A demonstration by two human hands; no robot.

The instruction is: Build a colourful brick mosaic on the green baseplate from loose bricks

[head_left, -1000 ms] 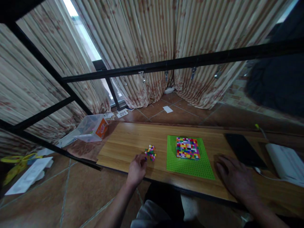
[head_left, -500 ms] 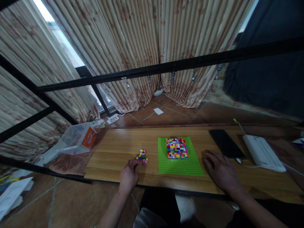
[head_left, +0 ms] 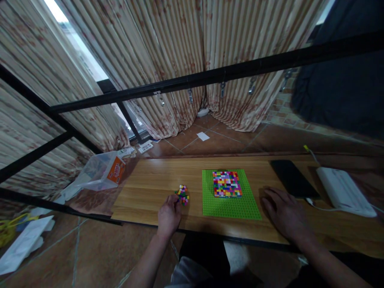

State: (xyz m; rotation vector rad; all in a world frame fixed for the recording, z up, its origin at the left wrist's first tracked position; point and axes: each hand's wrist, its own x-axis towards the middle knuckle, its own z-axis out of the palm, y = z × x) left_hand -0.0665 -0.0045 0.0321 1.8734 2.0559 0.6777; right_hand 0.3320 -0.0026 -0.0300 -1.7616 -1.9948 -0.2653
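Observation:
My left hand [head_left: 169, 213] is at the near left side of a small loose pile of coloured toy bricks [head_left: 184, 197]. Its fingers are bent and pressed together at the pile's edge, and whatever is between the fingertips is hidden. To the right lies a green studded baseplate [head_left: 231, 210]. On its far part sits a square block of many-coloured bricks [head_left: 227, 185]. My right hand [head_left: 285, 214] rests on the table to the right of the baseplate, fingers loosely bent and thumb apart, holding nothing.
On the wooden table [head_left: 144, 188], a black phone [head_left: 292, 178] with a white cable lies beside a white power-bank-like box [head_left: 345, 192]. A clear plastic tub [head_left: 100, 170] with an orange label stands left of the table. A black metal rail [head_left: 180, 86] crosses beyond it.
My left hand has moved slightly forward and right, its fingertips now at the brick pile. My right hand stays resting on the table. The view has shifted a little.

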